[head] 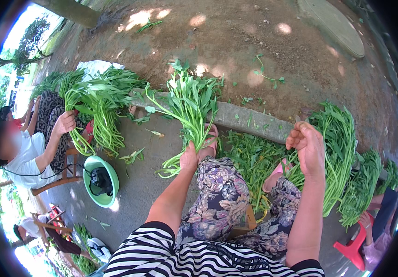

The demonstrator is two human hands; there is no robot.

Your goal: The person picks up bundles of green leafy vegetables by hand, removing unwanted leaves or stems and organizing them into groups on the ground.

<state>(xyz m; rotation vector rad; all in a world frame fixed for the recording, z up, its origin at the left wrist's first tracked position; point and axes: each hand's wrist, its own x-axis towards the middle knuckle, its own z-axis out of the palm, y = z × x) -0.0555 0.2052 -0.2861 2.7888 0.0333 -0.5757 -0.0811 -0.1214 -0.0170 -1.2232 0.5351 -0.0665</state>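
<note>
My left hand [189, 157] grips a bunch of leafy green stems [193, 104], which look like water spinach, near their lower ends. The leaves point away from me, over the concrete kerb [258, 121]. My right hand [307, 147] is raised on the right with its fingers loosely curled, and nothing shows in it. Beside and partly below it lies a large pile of the same greens [337, 149]. Loose leaves and stems [254, 155], some yellowed, are scattered between my feet.
On the left, a seated person [29, 149] holds greens [98, 104] beside a green basin [114, 173] with a dark item inside. Another person with a red stool [356, 246] is at the right. More greens [361, 187] lie along the kerb. Bare soil [219, 41] stretches beyond.
</note>
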